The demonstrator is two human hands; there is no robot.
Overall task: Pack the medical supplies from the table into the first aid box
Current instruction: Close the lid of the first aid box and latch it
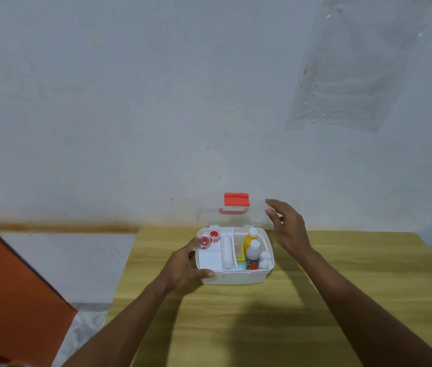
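Where the surface (342, 287) is smooth, the box (233, 278), packed and standing near its far edge, could slide during closing. Its clear lid (209, 217) stands upright. Left hand (183, 268) grips the box's near-left corner. Right hand (290, 229), spread and empty, is at the lid's right edge; lowered, that lid could foul the tall bottles (253, 249).

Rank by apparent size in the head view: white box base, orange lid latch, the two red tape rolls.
White box base
Orange lid latch
Nearer red roll and farther red roll: too alike to rank
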